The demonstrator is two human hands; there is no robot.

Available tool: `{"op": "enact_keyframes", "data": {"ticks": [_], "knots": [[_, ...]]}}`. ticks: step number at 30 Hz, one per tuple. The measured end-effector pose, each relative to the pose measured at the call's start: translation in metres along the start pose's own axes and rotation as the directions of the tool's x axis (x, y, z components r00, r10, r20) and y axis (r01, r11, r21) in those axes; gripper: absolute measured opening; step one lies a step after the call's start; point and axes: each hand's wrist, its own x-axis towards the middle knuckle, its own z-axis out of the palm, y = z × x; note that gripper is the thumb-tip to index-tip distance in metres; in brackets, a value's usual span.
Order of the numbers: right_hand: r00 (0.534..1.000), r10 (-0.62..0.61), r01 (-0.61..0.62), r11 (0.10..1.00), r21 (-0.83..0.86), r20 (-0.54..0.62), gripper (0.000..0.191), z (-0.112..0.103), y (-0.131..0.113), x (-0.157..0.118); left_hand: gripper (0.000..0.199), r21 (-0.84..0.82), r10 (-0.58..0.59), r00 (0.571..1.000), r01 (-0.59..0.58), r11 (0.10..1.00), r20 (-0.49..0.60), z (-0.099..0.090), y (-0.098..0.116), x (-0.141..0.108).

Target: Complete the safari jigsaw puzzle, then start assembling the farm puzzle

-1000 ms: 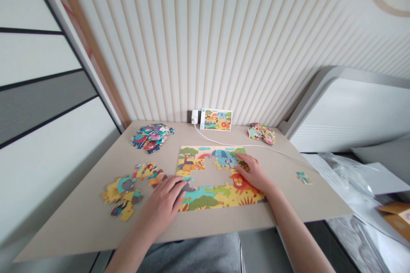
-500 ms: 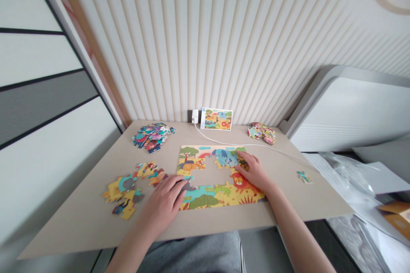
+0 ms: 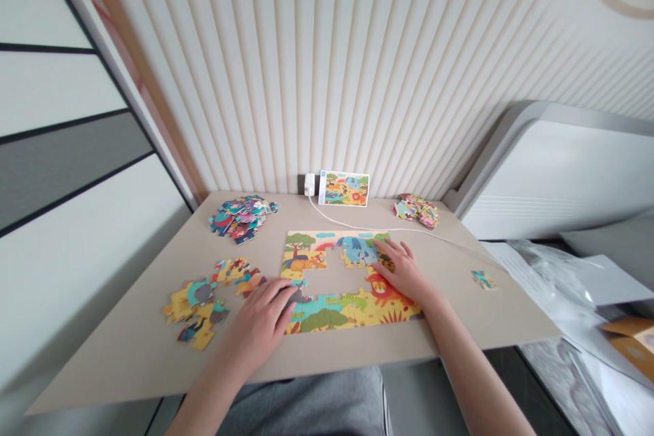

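A colourful animal jigsaw puzzle [image 3: 327, 319] lies on the table, joined around a gap in its middle. My left hand [image 3: 268, 306] rests at the puzzle's left edge, fingers stretched out over its border. On the right side, my right hand [image 3: 401, 269] lies with fingers spread across the puzzle, beside the blue elephant and above the red lion. Neither hand visibly holds a piece. Loose yellow and teal puzzle pieces [image 3: 199, 293] lie to the left of my left hand. One single puzzle piece [image 3: 483, 279] sits apart at the right.
A picture card [image 3: 344, 189] of the same scene leans on the wall by a white charger [image 3: 309, 184]. Its white cable [image 3: 357, 227] runs behind the puzzle to the right. Piles of pieces lie at the back left [image 3: 242, 216] and back right [image 3: 417, 210] of the table [image 3: 357, 352].
The whole view has shifted very slightly. Both hands stay in place on the puzzle, and no piece has visibly moved.
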Motion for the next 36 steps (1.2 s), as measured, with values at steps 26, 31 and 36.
{"op": "enact_keyframes", "data": {"ticks": [26, 31, 36], "knots": [[0.999, 0.032, -0.035, 0.989, 0.145, 0.018, 0.060, -0.0042, 0.0080, -0.0001, 0.028, -0.008, 0.001, 1.000, -0.002, 1.000, -0.007, 0.0029, -0.0024, -0.0008], [0.996, -0.016, 0.008, 0.996, 0.085, 0.086, 0.059, -0.0058, 0.0080, -0.0028, 0.029, -0.006, -0.004, 1.000, 0.004, 1.000, -0.002, 0.0047, -0.0032, -0.0021], [0.997, -0.058, 0.056, 0.997, 0.046, 0.049, 0.046, -0.0069, 0.0027, -0.0050, 0.030, -0.001, -0.003, 1.000, 0.003, 1.000, 0.008, 0.0055, -0.0041, -0.0027]]}}
